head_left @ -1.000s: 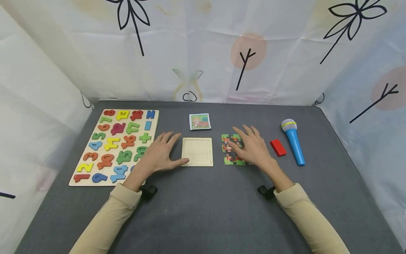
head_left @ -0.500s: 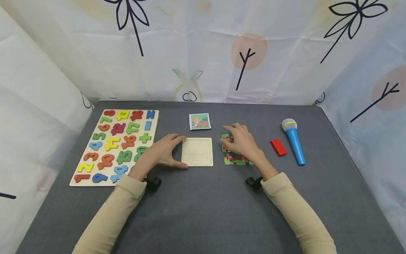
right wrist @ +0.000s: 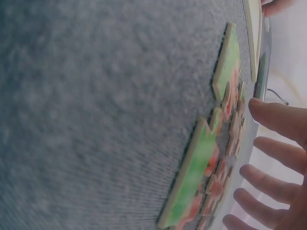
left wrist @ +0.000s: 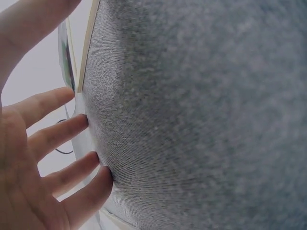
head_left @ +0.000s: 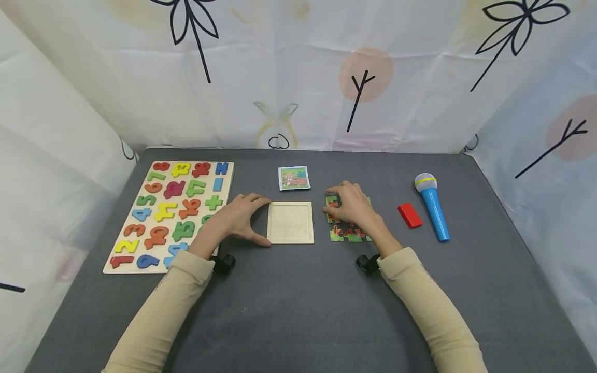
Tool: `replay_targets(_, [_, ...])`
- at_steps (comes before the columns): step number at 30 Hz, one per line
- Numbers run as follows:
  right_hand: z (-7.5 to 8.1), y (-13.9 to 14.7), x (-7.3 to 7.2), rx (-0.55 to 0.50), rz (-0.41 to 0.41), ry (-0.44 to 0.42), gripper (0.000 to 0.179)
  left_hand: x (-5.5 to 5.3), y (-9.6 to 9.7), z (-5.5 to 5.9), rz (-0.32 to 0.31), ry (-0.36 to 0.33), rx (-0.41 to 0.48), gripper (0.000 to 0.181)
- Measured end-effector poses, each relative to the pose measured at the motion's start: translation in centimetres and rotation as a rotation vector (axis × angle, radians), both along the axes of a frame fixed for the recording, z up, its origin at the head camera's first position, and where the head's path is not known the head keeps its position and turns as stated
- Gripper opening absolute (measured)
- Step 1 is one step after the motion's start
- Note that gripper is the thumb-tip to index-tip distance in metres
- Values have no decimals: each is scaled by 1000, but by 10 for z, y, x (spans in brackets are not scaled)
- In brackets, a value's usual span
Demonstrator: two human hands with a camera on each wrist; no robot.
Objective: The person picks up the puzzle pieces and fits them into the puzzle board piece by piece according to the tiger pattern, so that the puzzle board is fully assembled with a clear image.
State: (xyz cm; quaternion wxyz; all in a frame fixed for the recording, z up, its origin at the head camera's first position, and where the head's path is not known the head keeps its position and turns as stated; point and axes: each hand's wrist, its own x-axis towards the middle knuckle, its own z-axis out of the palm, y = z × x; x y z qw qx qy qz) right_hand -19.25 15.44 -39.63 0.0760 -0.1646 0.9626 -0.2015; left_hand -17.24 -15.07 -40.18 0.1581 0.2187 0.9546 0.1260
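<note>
In the head view, my left hand [head_left: 235,220] is at the left edge of a small square wooden tray [head_left: 290,223], thumb near its lower left corner. The left wrist view shows this hand [left wrist: 33,163] with spread fingers, its fingertips close to the grey cloth and the tray corner. My right hand [head_left: 353,207] hovers over wooden jigsaw pieces [head_left: 337,235] laid out in rows, hiding some of them. From the right wrist, the relaxed fingers [right wrist: 273,179] stand apart above the green and red pieces [right wrist: 192,177], with nothing between them.
A picture card [head_left: 294,178] lies behind the tray. A wooden number board [head_left: 227,181] with colourful figures takes up the left side. Right of the pieces are a red block [head_left: 410,215] and a blue toy microphone [head_left: 434,210]. White printed cloth walls surround the table.
My right hand has moved left over the jigsaw pieces, its fingers drawing in somewhat. My left hand has shifted slightly at the tray's left edge. The tray and pieces look unmoved.
</note>
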Motion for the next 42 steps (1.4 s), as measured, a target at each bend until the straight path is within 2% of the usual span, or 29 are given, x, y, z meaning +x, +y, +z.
replay_targets(7, [-2,0,-7,5,24,2,46,-2,3,4,-12,31,-53,108])
replay_targets(14, [-3,-2,-8,-2,7,-11,40,-3,6,2,5,-14,-28,109])
replay_targets(21, [-4,-2,-9,-19,5,-6,36,-6,5,2,-23,-14,-32,108])
replay_targets(27, [-7,-4,-11,-36,-3,3,35,-8,5,1,-21,-24,-47,108])
replay_targets(42, [-6,-12,-7,-153,3,58,35,-8,2,-2,-15,41,-53,108])
